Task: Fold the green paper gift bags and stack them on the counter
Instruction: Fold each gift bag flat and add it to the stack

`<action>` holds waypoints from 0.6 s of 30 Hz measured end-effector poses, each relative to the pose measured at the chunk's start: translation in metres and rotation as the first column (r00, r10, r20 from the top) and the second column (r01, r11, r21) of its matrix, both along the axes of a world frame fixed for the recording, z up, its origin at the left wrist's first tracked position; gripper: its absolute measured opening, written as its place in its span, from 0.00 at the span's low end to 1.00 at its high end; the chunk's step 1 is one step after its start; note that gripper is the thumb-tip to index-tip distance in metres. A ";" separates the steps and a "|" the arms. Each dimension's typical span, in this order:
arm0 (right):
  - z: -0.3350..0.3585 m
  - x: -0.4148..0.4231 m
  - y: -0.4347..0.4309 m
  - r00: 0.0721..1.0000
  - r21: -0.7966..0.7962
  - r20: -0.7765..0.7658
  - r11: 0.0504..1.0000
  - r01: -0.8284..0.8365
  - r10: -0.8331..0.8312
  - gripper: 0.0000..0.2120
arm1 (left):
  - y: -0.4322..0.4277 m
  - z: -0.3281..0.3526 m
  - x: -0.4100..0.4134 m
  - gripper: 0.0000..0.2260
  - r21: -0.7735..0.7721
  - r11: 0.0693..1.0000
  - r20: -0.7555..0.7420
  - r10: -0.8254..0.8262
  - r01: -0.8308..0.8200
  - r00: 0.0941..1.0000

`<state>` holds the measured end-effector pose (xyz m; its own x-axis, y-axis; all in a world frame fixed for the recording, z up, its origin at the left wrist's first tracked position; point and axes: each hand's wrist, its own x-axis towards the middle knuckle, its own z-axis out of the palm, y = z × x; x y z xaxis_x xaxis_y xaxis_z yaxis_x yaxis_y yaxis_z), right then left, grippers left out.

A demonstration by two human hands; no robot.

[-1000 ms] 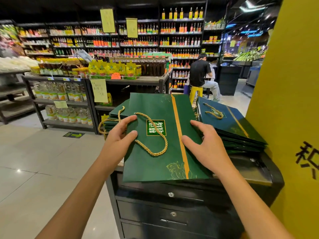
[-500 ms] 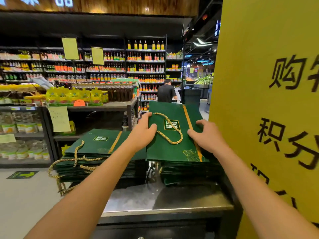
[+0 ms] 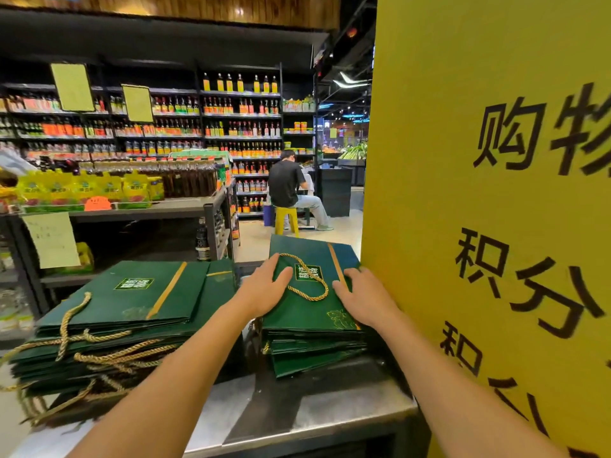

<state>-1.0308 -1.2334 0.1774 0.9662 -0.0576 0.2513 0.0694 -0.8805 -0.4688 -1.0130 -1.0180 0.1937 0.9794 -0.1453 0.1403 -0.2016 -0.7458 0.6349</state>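
**Onlooker A:** Where is the bag being worked on?

**Onlooker B:** Centre of the frame. A flattened green bag lies on top of the right-hand stack, hard against the yellow sign. The left hand presses its left side and the right hand its right edge. Each grip is released, fingers laid out and grasping nothing.

**Onlooker A:** How much is done?

**Onlooker B:** A good deal, I'd judge. That stack sits many bags deep on the steel bench. The wider pile at lower left, rope handles trailing, lies flat too, but whether it awaits further folding I cannot tell. This bag looks placed, with only squaring up left.
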 end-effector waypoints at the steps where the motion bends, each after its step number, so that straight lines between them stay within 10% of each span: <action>1: -0.003 0.002 -0.001 1.000 -0.019 0.004 1.000 -0.014 0.014 0.25 | -0.001 -0.001 0.002 0.28 0.005 1.000 0.013 -0.006 0.006 1.000; 10: 0.013 0.030 0.002 0.994 -0.080 0.046 0.992 -0.093 0.097 0.28 | -0.010 0.040 0.021 0.28 0.331 0.944 0.264 -0.112 0.019 0.958; 18: -0.023 0.045 0.004 0.981 -0.190 -0.169 0.974 -0.122 0.090 0.34 | -0.023 -0.005 0.032 0.26 0.568 0.816 0.027 -0.151 0.110 0.988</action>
